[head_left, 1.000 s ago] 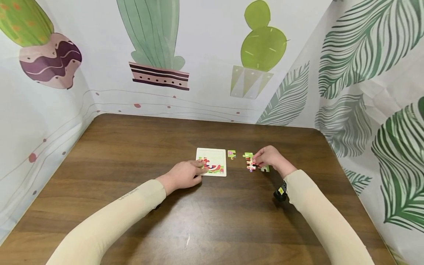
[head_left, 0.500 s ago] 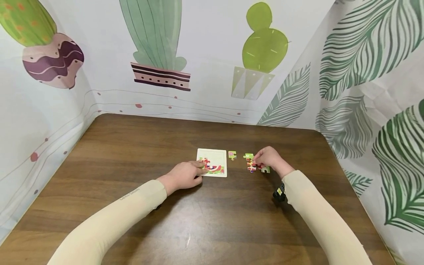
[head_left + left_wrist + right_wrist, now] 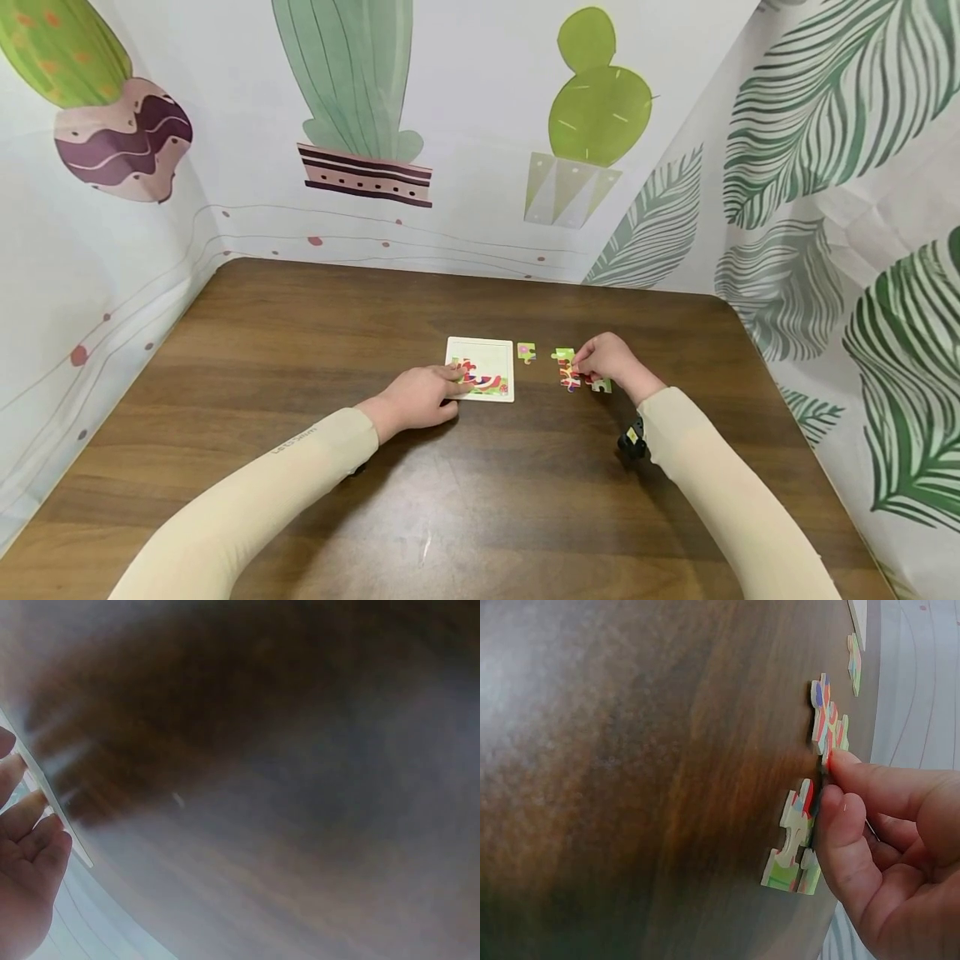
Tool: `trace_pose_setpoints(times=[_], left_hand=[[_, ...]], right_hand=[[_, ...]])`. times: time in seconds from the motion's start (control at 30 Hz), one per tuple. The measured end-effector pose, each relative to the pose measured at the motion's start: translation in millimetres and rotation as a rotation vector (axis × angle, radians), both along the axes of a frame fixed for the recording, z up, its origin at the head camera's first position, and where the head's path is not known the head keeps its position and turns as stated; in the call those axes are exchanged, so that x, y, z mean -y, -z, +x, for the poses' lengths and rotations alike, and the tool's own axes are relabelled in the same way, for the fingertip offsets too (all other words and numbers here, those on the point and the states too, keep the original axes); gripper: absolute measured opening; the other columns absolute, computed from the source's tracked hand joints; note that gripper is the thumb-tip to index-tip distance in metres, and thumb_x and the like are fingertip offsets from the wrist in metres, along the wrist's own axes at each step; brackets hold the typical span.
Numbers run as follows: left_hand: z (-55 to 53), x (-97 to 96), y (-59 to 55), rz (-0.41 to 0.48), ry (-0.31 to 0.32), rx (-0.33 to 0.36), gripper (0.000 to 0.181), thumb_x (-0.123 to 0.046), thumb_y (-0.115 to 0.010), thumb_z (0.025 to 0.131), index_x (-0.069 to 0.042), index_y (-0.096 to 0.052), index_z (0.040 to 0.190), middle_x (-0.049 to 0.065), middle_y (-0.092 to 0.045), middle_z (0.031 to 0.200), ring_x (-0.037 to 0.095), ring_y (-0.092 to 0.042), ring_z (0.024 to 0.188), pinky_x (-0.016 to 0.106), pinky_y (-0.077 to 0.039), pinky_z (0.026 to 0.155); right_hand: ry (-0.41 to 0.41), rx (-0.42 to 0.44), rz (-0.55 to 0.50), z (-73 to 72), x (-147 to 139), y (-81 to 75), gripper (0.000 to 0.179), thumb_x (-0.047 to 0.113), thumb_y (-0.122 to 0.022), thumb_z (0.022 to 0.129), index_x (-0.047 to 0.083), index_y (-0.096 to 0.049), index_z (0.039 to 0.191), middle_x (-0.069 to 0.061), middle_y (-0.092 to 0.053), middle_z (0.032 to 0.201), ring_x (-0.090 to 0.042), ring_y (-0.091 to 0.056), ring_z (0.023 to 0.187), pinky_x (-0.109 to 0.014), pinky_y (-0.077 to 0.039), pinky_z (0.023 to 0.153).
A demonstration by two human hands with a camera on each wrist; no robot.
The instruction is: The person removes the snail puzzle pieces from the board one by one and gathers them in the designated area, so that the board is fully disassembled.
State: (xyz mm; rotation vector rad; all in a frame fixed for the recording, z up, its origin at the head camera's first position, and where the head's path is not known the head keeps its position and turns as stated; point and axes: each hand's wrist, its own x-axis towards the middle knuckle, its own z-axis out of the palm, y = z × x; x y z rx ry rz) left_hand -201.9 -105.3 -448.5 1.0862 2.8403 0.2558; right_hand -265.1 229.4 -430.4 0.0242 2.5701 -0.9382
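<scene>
Since a second ago, almost nothing has moved: the head view has shifted slightly, while both hands and the pieces keep about the same spots. Left hand (image 3: 416, 396) lies over the left side of a square cream jigsaw tray (image 3: 483, 348), grip spread, fingers extended across its partly filled lower area of red, green and white picture. Tray lies flat on the brown wood-grain surface (image 3: 465, 508). Right hand (image 3: 611, 360) is to the right of the tray, grip pinching a small red, white and blue jigsaw piece (image 3: 569, 378) between thumb and finger; fingertips partly hide it. Green-topped jigsaw piece (image 3: 563, 354) sits just beyond that one, seemingly against it. Green jigsaw piece with cut-outs (image 3: 602, 385) lies under and beside the right hand; right wrist view shows another green-and-red piece (image 3: 787, 844) right next to it. Light green jigsaw piece with pink flower (image 3: 527, 351) lies apart, near the tray's right edge. Cream sleeves (image 3: 720, 467) on both arms, black wrist device (image 3: 632, 439) below the right cuff. Cactus-print wall covering (image 3: 480, 125) behind.
</scene>
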Motion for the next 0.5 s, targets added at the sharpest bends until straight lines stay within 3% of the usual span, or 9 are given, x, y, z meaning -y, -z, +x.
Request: trace_pose_setpoints(times=[0.5], left_hand=[[1.7,-0.1,-1.9,0.006,0.008,-0.023,0.044,-0.019,-0.059,0.091,-0.013,-0.070,0.134,0.013,-0.064,0.144,0.029,-0.061,0.136,0.043,-0.053,0.107]], right_hand=[[-0.003,-0.015,-0.005,-0.5,-0.8,1.4,0.013,0.001,-0.069,0.091,-0.008,-0.076,0.097,-0.007,-0.075,0.080,-0.005,-0.061,0.058,-0.019,-0.052,0.057]])
